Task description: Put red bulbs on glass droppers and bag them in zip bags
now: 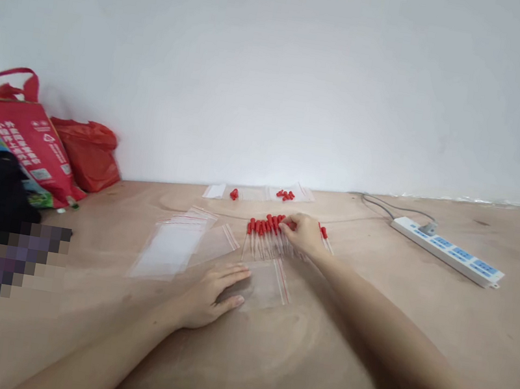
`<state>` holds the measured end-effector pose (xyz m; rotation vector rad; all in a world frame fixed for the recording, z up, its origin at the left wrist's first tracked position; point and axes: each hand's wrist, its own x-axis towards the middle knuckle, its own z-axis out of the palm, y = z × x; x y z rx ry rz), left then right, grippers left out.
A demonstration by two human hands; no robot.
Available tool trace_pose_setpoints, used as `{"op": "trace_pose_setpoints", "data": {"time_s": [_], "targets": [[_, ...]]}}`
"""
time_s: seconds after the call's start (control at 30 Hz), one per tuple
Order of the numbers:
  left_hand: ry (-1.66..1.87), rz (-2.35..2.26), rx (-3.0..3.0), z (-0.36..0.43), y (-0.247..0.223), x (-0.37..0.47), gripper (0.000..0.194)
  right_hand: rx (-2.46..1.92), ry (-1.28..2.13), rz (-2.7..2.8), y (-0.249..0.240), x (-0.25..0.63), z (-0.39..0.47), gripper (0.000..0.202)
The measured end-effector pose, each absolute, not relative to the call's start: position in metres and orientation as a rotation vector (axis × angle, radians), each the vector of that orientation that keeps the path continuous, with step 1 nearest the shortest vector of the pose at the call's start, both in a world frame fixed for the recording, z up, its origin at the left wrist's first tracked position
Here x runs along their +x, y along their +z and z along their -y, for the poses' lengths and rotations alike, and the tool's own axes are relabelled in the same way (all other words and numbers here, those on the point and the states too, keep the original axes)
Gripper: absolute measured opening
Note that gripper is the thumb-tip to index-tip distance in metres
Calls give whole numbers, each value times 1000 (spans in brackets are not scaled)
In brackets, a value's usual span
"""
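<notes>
A row of several droppers with red rubber bulbs and thin clear tubes lies side by side on the wooden table. My right hand reaches over the row, thumb and fingers pinched on the red bulb of one dropper; the palm hides some of the others. My left hand lies nearer to me with its fingers stretched out. Its fingertips rest at the left side of a clear zip bag that lies flat and has a red line along its right edge.
More clear zip bags lie stacked to the left. Behind the droppers, other bags hold or carry small red pieces and a red bulb cluster. A white power strip lies right. Red shopping bags stand far left by the wall.
</notes>
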<state>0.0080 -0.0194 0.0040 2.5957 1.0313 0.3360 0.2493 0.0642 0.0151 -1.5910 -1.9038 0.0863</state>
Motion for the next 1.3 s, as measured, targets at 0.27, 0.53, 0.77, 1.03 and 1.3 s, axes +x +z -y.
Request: {"op": "trace_pose_setpoints", "data": {"time_s": [0.27, 0.53, 0.77, 1.03, 1.3], "targets": [[317, -1026, 2616, 19, -1, 5, 40, -1923, -43, 1924, 17, 211, -107, 39], [280, -1035, 2638, 20, -2, 1, 42, -1674, 350, 1576, 18, 220, -113, 15], [275, -1026, 2654, 20, 0, 2, 43, -1183, 653, 1196, 13, 281, -70, 27], [282, -1035, 2636, 20, 2, 2, 43, -1083, 931, 879, -26, 285, -13, 39], [236, -1068, 2638, 19, 4, 9, 49, -941, 1337, 759, -17, 263, 5, 40]]}}
